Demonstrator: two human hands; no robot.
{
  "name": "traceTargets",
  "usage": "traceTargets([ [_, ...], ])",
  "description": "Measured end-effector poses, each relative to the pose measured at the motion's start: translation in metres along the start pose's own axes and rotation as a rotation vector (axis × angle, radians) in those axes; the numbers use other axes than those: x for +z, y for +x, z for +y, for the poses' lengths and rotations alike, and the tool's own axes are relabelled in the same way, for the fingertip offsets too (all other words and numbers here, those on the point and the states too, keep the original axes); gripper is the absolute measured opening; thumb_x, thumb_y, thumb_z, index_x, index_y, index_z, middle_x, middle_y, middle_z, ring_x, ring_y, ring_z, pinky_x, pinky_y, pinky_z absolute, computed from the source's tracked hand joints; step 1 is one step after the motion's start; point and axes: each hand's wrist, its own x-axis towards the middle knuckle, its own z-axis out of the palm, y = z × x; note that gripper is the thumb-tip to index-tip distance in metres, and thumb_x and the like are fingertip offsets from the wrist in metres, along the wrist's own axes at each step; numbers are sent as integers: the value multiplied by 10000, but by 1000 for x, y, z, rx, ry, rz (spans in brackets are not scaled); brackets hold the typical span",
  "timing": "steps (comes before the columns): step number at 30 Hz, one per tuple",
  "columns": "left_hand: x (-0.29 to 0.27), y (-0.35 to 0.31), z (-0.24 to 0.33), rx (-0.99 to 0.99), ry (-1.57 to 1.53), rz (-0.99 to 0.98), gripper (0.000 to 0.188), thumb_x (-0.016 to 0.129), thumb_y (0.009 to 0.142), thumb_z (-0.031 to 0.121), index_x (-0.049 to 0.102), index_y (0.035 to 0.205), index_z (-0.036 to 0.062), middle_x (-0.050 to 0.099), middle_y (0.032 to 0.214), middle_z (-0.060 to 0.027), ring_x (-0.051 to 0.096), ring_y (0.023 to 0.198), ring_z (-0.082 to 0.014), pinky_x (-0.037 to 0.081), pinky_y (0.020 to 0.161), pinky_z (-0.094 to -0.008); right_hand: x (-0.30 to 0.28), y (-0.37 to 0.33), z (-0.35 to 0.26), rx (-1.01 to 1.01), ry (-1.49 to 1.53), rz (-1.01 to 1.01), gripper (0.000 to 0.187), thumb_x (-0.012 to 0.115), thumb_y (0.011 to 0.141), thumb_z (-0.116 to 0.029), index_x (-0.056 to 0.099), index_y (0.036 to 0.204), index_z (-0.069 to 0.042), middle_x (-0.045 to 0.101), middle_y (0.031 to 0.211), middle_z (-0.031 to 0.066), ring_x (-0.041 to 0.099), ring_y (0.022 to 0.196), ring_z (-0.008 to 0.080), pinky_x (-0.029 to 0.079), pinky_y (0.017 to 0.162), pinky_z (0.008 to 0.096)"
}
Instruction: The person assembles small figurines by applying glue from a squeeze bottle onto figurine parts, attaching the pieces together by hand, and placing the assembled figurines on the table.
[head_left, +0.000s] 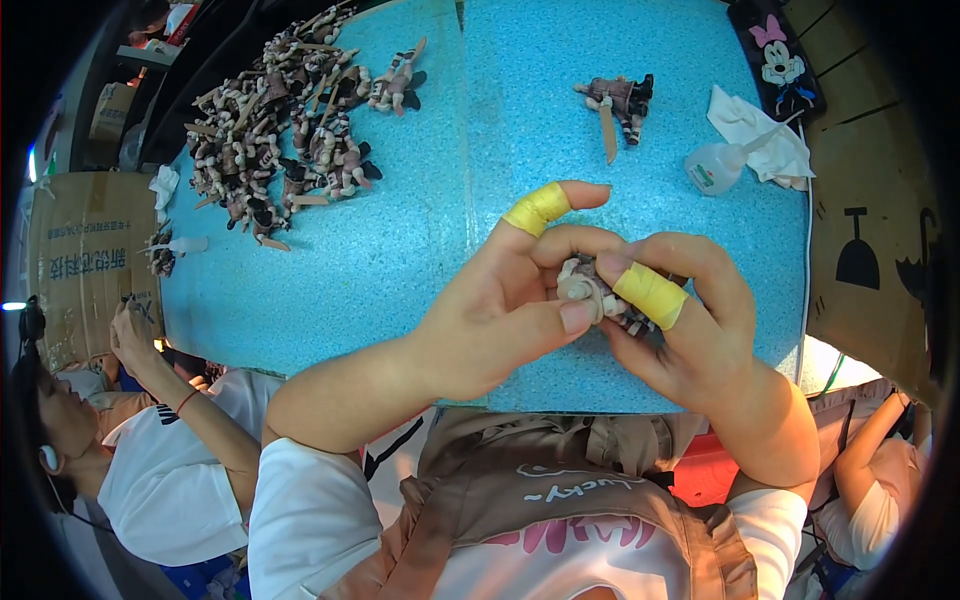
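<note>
Both my hands hold one small toy figure [580, 286] above the near part of the blue table. It is pale and brownish, with striped parts showing at its lower right. My left hand [500, 300] pinches it between thumb and fingers, with the yellow-taped index finger sticking up and away. On its other side, my right hand [690, 310] grips it, a band of yellow tape round the thumb. The fingers hide much of the figure. Farther off lies another such figure [622, 100] with a tan sword-like blade [608, 135].
A heap of similar figures [270, 130] covers the far left of the blue table [560, 40]. At the right lie a dropper bottle [718, 167], white tissue [775, 150] and a dark cartoon-printed case [780, 65]. Cardboard boxes [95, 265] flank the table. A co-worker [180, 470] sits at left.
</note>
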Motion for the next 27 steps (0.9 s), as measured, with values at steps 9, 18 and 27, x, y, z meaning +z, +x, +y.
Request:
traceTargets([
  [9, 3, 0, -8, 35, 13, 46, 612, 485, 818, -57, 188, 1340, 63, 462, 1144, -98, 481, 978, -146, 393, 883, -295, 5, -5, 0, 38, 17, 38, 435, 725, 556, -25, 616, 976, -63, 563, 945, 86, 550, 672, 215, 411, 532, 302],
  [18, -6, 4, -6, 39, 9, 117, 546, 490, 831, -20, 225, 1303, 49, 510, 1071, -84, 508, 969, -153, 417, 860, -300, 9, -3, 0, 63, -50, -72, 475, 733, 602, -73, 553, 1039, -33, 535, 1007, 122, 555, 780, 276, 448, 613, 346],
  [27, -16, 23, 26, -204, 562, 290, 387, 525, 841, 237, 467, 1172, 44, 579, 939, -60, 538, 837, -129, 433, 675, -274, -36, 5, 18, 107, -262, 389, 636, 713, 692, -169, 419, 1221, 25, 456, 1128, 163, 464, 1024, 276, 397, 846, 376],
])
